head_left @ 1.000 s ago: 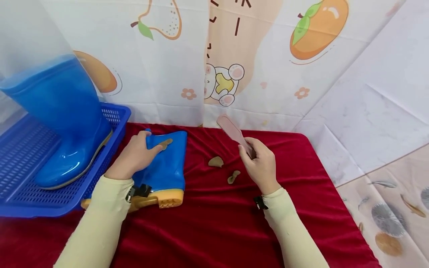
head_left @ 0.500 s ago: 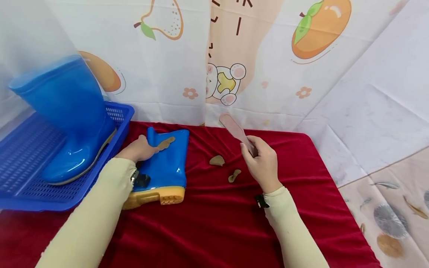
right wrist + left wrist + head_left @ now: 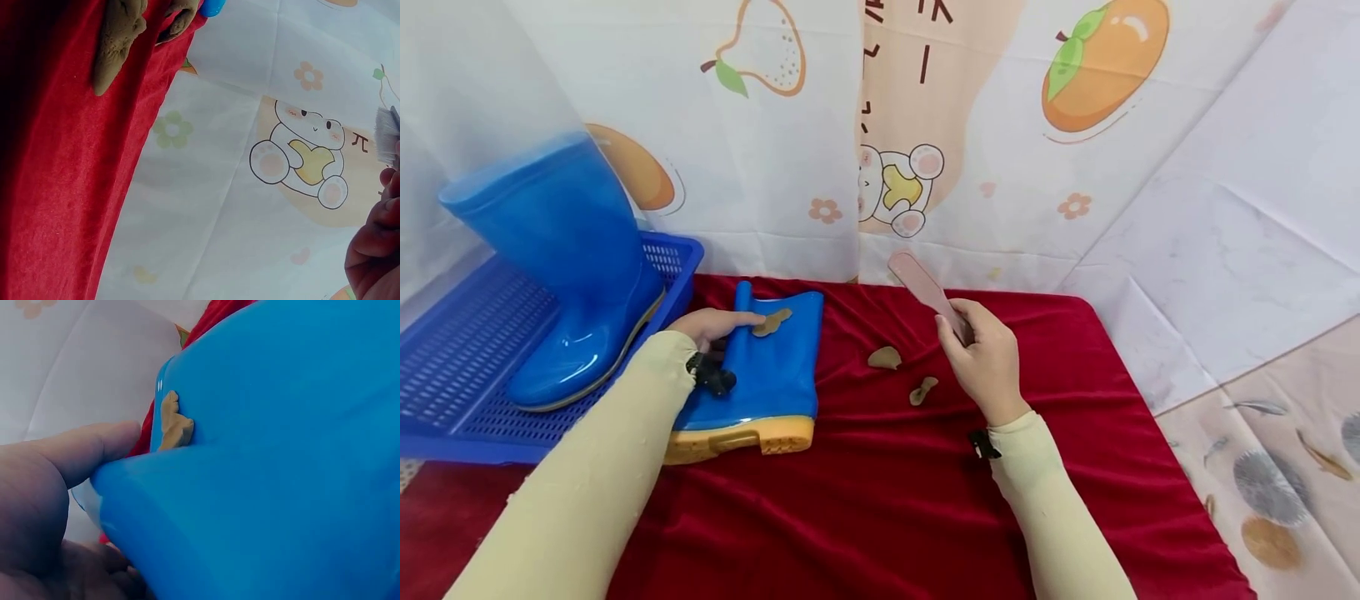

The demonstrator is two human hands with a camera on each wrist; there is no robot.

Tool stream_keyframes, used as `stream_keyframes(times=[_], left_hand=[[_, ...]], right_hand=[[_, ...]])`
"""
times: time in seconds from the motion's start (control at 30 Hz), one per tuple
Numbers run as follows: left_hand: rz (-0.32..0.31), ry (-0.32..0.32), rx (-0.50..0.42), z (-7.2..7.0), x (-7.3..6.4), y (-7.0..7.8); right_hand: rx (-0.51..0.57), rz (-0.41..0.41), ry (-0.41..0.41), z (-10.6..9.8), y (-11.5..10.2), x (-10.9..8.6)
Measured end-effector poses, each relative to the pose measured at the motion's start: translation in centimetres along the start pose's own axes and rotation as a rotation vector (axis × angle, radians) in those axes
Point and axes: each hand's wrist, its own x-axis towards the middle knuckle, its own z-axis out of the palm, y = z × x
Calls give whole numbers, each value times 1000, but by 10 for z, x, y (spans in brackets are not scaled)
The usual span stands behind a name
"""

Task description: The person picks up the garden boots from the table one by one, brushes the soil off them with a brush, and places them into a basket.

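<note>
The left hand (image 3: pixel 703 325) seems to grasp the shaft edge of the blue boot (image 3: pixel 778 362), lying to its right; the brown lump (image 3: pixel 772 322) sits just past it. The right hand (image 3: pixel 988 358) grips the brush (image 3: pixel 920 282), with 2 brown scraps (image 3: pixel 884 358) to its left. A loose left hold could let the shaft slip under pressure; hard strokes might smear the lump.

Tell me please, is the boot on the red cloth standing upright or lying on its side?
The blue boot lies on its side: its shaft stretches along the red cloth, and its yellow sole faces sideways, not down.
</note>
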Motion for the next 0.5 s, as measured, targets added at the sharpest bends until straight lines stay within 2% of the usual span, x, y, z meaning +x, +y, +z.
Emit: stream_keyframes(times=[0.17, 0.33, 0.4, 0.5], left_hand=[[-3, -32, -89, 1, -1, 0], [43, -79, -148, 9, -5, 7], [61, -70, -138, 13, -6, 9], [65, -21, -134, 18, -9, 10]], right_hand=[[-2, -5, -8, 0, -1, 2], [-11, 3, -9, -1, 0, 1], [-16, 4, -12, -2, 1, 1], [-14, 9, -17, -4, 1, 2]])
